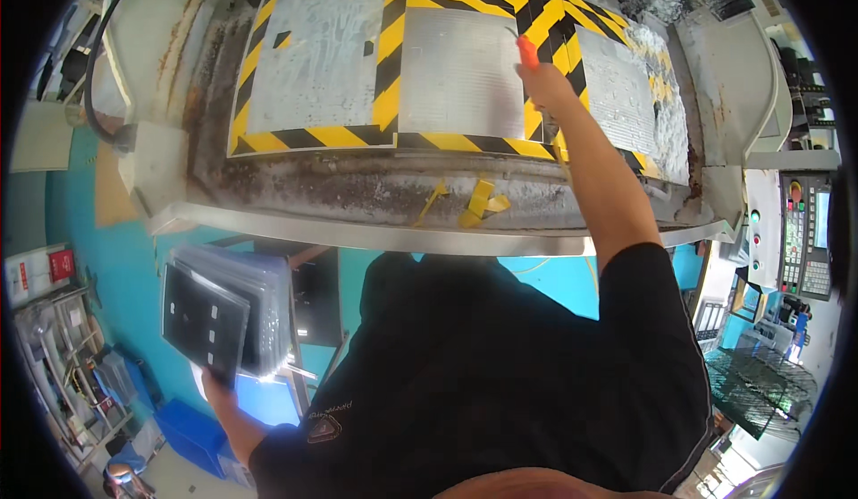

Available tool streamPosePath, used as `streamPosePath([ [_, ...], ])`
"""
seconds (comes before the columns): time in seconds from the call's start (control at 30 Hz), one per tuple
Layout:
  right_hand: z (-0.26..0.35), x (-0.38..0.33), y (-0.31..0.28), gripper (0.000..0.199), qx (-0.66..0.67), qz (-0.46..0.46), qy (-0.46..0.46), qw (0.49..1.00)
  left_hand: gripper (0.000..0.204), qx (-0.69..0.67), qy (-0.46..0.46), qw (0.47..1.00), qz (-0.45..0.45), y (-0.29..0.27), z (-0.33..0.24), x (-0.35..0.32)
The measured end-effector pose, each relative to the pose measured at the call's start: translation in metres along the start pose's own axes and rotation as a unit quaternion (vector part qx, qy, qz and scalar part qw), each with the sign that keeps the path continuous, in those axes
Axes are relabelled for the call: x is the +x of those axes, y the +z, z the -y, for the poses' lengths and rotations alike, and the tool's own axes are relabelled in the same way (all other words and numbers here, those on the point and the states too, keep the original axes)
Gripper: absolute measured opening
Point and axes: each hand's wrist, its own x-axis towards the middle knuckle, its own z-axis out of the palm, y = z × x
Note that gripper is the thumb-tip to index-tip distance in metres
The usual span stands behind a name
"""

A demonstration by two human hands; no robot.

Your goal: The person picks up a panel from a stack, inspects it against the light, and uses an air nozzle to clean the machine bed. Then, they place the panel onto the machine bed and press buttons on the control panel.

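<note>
My right hand [547, 89] reaches over the machine bed, closed around an orange-handled tool [528, 52]. A thin, dark, slightly bent tip shows at the tool's far end; its exact kind is unclear. Beneath it lie flat metal plates [460, 70] framed by black and yellow striped tape [389, 74]. Down at the left, my left hand [220, 390] grips the lower edge of a thin dark panel [201, 320] with small white patches. Only part of that hand's fingers shows. Right beside the panel stands a stack of clear plastic-covered sheets [275, 307].
A raised metal rim [375, 232] runs along the machine's front, between my body and the bed. Torn yellow tape scraps [481, 202] lie just inside it. At the right is a control panel [804, 235]; at the lower left, a blue bin [192, 436] and a shelf rack [67, 360].
</note>
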Motion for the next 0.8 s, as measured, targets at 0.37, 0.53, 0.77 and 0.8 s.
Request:
streamPosePath([
  [0.37, -0.203, -0.220, -0.143, 0.039, -0.078, 0.012, -0.013, 0.997, 0.061, -0.153, 0.260, 0.946, -0.118, 0.105, -0.104, -0.093],
  [0.53, -0.129, -0.240, -0.158, 0.027, 0.109, -0.457, -0.274, 0.839, 0.073, 0.072, 0.274, 0.938, 0.199, 0.353, -0.113, -0.084],
  [0.77, -0.042, -0.058, -0.048, 0.045, 0.359, 0.124, -0.131, 0.916, 0.028, 0.113, 0.104, 0.847, 0.509, 0.683, -0.020, -0.103],
  [0.8, -0.049, -0.036, -0.041, 0.042, 0.402, 0.175, -0.097, 0.893, 0.025, 0.118, 0.112, 0.828, 0.537, 0.699, -0.013, -0.103],
])
